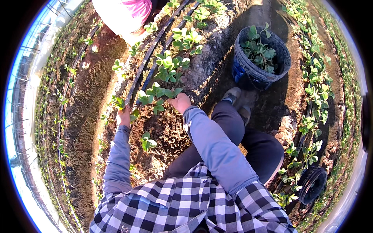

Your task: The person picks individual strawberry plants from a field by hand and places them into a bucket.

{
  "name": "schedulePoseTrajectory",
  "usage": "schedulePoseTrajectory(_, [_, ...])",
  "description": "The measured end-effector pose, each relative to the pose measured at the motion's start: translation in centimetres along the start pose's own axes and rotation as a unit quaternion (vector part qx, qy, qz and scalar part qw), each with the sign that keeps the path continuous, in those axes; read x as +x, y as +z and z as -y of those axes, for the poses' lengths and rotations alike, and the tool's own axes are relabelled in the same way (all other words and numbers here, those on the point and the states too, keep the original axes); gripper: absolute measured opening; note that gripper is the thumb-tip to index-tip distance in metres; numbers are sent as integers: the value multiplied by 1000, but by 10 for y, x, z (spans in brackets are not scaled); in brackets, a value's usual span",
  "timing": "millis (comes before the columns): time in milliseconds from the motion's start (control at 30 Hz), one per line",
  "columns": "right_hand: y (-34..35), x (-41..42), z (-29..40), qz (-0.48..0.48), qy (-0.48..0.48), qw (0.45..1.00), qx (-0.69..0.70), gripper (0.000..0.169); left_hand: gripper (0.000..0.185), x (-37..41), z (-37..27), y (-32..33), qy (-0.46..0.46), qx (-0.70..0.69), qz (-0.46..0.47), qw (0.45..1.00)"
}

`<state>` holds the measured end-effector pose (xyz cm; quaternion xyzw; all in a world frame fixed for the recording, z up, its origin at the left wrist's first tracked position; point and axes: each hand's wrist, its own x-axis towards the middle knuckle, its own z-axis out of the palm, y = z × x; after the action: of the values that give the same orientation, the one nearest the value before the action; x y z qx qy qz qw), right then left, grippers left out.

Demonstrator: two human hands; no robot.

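My left hand is closed around the near stretch of a black drip line, beside a small leafy plant. Across from it, my right hand reaches to the edge of a strawberry plant. Its fingers are drawn together at the leaves, and what lies between them is hidden. A second, bluish drip line runs alongside the first and passes under the foliage. Nearer to me, a small strawberry plant stands alone in the brown soil of the raised bed.
A dark bucket with cut leafy stems stands in the furrow beyond my shoes. Another black container lies at the right-hand plant row. A person in pink and white is bent over the bed at upper left.
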<state>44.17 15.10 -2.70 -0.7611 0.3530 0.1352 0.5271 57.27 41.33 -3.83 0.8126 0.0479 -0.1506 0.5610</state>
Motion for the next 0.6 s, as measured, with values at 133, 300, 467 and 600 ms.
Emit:
schedulePoseTrajectory(133, [-1,1,-12,-47,-45,998,-18,47,18,-12,8,39,-21,-51,193,980])
schedulePoseTrajectory(300, [-3,-7,-8,-32,-50,996,-61,48,33,-17,27,79,30,65,218,973])
schedulePoseTrajectory(467, [-3,-6,-10,-28,-85,994,-64,46,43,-23,3,102,85,99,238,963])
schedulePoseTrajectory(600, [-7,-7,-12,-36,-60,995,-69,33,42,-26,-5,107,56,35,187,980])
